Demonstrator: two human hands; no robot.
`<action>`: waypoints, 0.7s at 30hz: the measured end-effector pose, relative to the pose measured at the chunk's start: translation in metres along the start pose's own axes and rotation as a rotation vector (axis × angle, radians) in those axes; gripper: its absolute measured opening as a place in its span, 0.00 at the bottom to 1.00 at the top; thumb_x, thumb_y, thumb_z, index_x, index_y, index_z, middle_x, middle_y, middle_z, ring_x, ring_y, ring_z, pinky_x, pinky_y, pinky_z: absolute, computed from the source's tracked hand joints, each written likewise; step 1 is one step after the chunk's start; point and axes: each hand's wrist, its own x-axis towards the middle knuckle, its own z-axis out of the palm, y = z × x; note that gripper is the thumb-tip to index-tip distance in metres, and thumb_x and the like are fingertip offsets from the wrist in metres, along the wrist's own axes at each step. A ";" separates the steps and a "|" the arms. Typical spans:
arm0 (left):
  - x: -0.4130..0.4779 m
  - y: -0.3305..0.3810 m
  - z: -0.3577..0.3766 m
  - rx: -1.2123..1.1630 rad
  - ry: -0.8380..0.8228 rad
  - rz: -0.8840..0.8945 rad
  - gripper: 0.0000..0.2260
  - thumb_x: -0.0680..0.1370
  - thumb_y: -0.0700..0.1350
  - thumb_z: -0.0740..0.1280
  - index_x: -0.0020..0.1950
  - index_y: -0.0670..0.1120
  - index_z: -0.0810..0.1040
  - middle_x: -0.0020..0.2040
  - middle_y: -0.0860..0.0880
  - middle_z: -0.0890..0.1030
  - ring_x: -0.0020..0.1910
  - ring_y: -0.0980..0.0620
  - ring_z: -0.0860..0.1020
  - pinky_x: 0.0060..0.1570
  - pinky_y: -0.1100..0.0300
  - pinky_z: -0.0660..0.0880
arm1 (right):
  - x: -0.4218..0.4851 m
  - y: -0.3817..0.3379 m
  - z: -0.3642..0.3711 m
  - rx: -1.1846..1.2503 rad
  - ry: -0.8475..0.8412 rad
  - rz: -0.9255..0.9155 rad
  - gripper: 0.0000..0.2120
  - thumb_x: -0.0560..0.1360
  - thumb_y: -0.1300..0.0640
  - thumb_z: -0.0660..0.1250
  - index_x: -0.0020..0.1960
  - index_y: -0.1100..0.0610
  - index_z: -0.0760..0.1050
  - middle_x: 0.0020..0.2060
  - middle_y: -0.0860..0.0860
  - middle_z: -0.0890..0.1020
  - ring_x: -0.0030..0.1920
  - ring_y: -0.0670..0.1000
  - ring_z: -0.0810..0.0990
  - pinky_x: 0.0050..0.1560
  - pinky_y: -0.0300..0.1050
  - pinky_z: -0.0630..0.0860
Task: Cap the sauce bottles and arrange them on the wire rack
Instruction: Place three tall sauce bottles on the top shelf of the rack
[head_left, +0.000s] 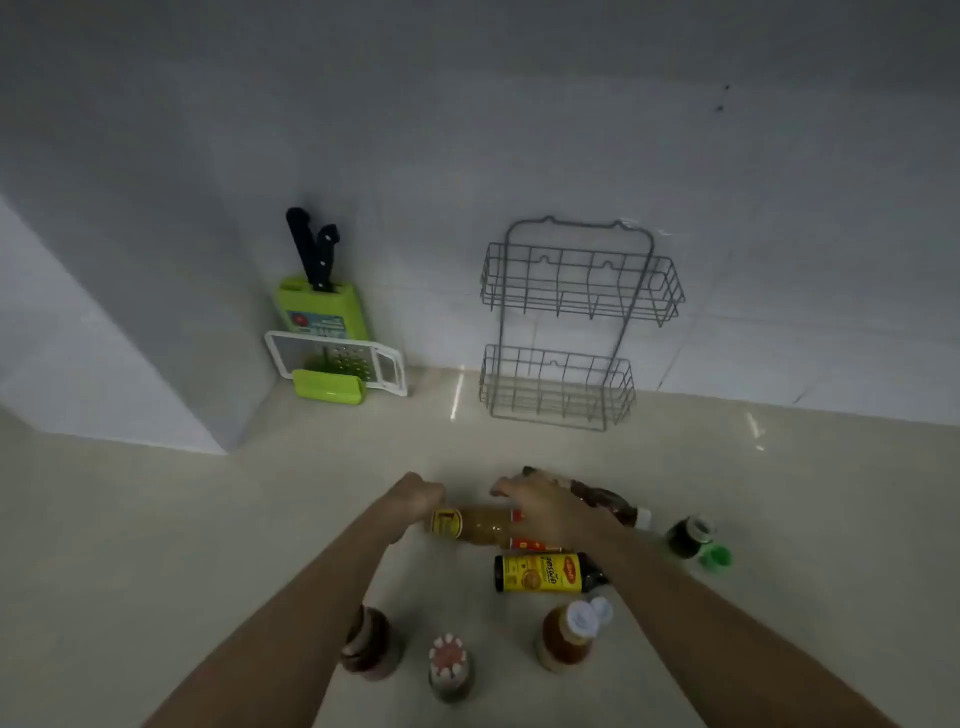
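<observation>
Three upright bottles (451, 667) nearest me; both hands work beyond.
My right hand (545, 512) pins the lying amber plastic bottle (480, 525); my left hand (418, 499), fisted at nine o'clock, should twist its cap squarely.

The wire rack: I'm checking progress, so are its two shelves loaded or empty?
Empty. Both baskets of the wire rack show only bare wires against the wall; the bottles are all on the counter below.

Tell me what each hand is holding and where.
Both hold the lying amber bottle: the left hand closes around its cap end, the right hand grips over its body, near the red label.
</observation>
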 end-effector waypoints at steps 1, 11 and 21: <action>0.001 0.000 -0.002 0.001 -0.023 -0.013 0.23 0.79 0.44 0.61 0.70 0.34 0.65 0.69 0.37 0.69 0.62 0.41 0.70 0.50 0.59 0.65 | 0.007 -0.003 0.002 -0.069 -0.025 -0.018 0.23 0.73 0.54 0.69 0.65 0.57 0.70 0.58 0.58 0.77 0.59 0.58 0.74 0.56 0.55 0.75; 0.039 -0.004 -0.013 -0.072 -0.028 -0.047 0.20 0.80 0.43 0.60 0.68 0.34 0.67 0.61 0.39 0.72 0.55 0.43 0.71 0.47 0.59 0.64 | 0.041 -0.010 0.020 -0.412 -0.143 -0.005 0.27 0.69 0.47 0.72 0.61 0.59 0.69 0.55 0.59 0.79 0.55 0.60 0.77 0.53 0.55 0.73; 0.037 0.019 -0.050 -0.356 0.300 0.075 0.18 0.82 0.46 0.53 0.67 0.37 0.70 0.67 0.37 0.72 0.64 0.38 0.71 0.61 0.53 0.66 | 0.007 -0.008 -0.027 0.157 0.317 0.190 0.26 0.64 0.42 0.70 0.57 0.49 0.65 0.53 0.49 0.79 0.52 0.53 0.78 0.48 0.51 0.76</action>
